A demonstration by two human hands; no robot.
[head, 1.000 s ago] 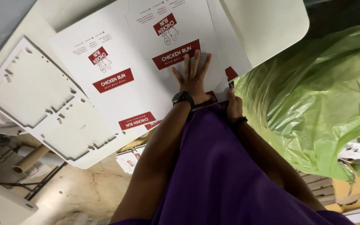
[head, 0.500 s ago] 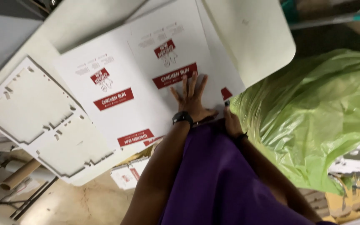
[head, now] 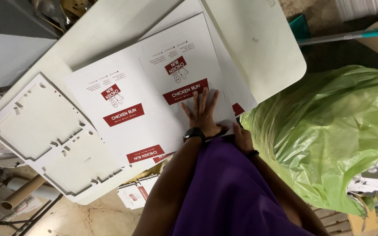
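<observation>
Two flat printed carton blanks (head: pixel 154 105) lie overlapped on the white table (head: pixel 259 57), white card with red label blocks, matte, die-cut edges. The left hand (head: pixel 203 114) rests palm down on the nearer blank, fingers spread and straight, pressing flat, gripping nothing. The blank sits under the palm and runs out from it up and to the left. A black watch (head: pixel 194 132) is on that wrist. The right hand (head: pixel 243 137) is at the blank's near edge by the table rim, mostly hidden behind the purple shirt (head: pixel 228 192); cannot tell if its fingers are closed or pinching the card. A dark band sits on that wrist.

Left of the blanks, a white die-cut waste frame (head: pixel 44 135) with notched cutouts lies on the table, overhanging the edge, rigid-looking. Right of the table, just beside the right hand, a large bulging bag of thin crinkled green plastic (head: pixel 329 131), glossy. Below the table edge, more printed blanks (head: pixel 132 194) on the floor, and a brown cardboard tube (head: pixel 22 192). A teal-handled pole (head: pixel 346 37) lies at the top right.
</observation>
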